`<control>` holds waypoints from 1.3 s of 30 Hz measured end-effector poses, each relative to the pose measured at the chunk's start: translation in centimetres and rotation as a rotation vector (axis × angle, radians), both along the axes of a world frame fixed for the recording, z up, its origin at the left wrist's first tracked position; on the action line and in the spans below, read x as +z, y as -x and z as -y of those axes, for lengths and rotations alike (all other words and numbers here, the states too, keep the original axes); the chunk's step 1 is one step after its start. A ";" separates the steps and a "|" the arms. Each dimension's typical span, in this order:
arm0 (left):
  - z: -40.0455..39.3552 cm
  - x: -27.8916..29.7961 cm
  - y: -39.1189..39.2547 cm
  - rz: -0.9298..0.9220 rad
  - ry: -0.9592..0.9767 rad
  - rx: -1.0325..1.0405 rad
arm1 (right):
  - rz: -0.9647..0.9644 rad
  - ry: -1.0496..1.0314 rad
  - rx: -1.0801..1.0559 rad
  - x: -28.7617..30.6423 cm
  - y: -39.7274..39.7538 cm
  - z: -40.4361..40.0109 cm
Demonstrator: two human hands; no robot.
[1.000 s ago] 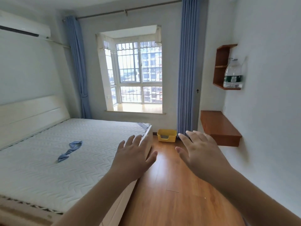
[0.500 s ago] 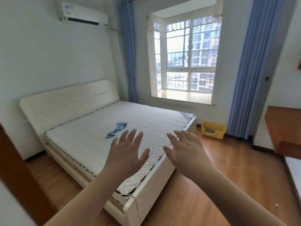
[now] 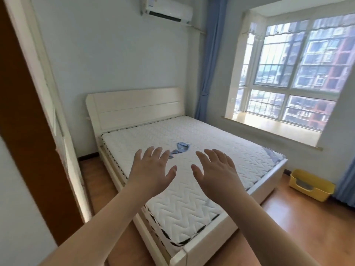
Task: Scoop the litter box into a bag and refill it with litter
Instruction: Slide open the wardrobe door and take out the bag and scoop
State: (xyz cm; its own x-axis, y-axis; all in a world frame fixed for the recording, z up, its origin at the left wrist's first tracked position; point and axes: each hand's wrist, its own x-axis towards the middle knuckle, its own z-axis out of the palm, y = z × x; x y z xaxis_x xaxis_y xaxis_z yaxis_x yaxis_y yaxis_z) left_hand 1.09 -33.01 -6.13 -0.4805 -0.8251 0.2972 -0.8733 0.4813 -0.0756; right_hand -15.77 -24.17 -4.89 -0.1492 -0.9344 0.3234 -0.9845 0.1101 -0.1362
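Left hand (image 3: 151, 172), right hand (image 3: 215, 173): raised side by side, fingers spread wide, holding nothing. Yellow rectangular plastic litter box (image 3: 312, 185): on wooden floor, well right of the fingertips, contents indistinct. Crumpled blue cloth (image 3: 179, 147): on white quilted mattress (image 3: 192, 198), beyond the fingertips, partly hidden by the left hand.

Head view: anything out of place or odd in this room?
One thing: a crumpled blue cloth lies loose on the bare mattress. The yellow litter box sits upright on the floor, nothing visibly spilled around it. Left hand and right hand are empty.
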 end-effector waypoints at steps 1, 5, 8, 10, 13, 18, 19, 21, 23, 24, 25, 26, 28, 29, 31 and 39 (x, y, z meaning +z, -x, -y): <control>0.8 -0.1 -0.4 0.007 -0.008 0.011 | 0.001 0.000 0.020 -0.2 -0.4 1.2; 4.1 -1.1 -2.3 0.056 -0.048 0.095 | 0.000 -0.016 0.123 -0.8 -2.3 5.9; 6.0 -2.3 -3.8 0.061 -0.088 0.181 | -0.045 -0.005 0.202 -1.3 -3.4 9.6; 6.9 -3.3 -4.8 0.052 -0.101 0.234 | -0.048 -0.013 0.268 -1.7 -4.2 12.1; 8.6 -4.6 -6.5 0.026 -0.096 0.331 | -0.076 -0.007 0.392 -2.3 -5.7 16.1; 11.6 -6.2 -8.8 0.027 -0.114 0.584 | -0.053 0.043 0.589 -4.0 -8.3 23.0; 12.1 -6.4 -9.2 0.037 -0.140 0.632 | -0.036 0.052 0.627 -4.2 -8.8 24.3; 12.6 -6.7 -9.8 0.065 -0.150 0.724 | -0.011 0.027 0.714 -4.4 -9.9 26.5; 12.7 -6.6 -10.2 0.085 -0.132 0.801 | -0.008 0.035 0.831 -4.5 -10.9 28.4; 12.8 -6.5 -10.3 0.087 -0.117 0.835 | -0.003 0.050 0.889 -4.4 -11.4 29.2; 12.8 -6.5 -10.4 0.081 -0.104 0.871 | 0.003 0.062 0.945 -4.4 -11.9 29.8; 12.8 -6.6 -10.4 0.074 -0.097 0.908 | 0.013 0.069 1.001 -4.2 -12.5 30.3; 12.8 -7.1 -10.4 0.069 -0.120 0.971 | 0.072 0.056 1.104 -4.0 -13.9 30.9; 12.7 -7.6 -10.3 0.062 -0.138 0.997 | 0.113 0.042 1.158 -3.9 -14.7 30.9; 12.4 -8.4 -10.1 0.042 -0.164 1.039 | 0.172 0.019 1.268 -3.5 -16.4 30.6; 10.0 -8.8 -10.8 0.008 -0.176 1.049 | 0.321 -0.149 1.513 -3.0 -22.8 28.1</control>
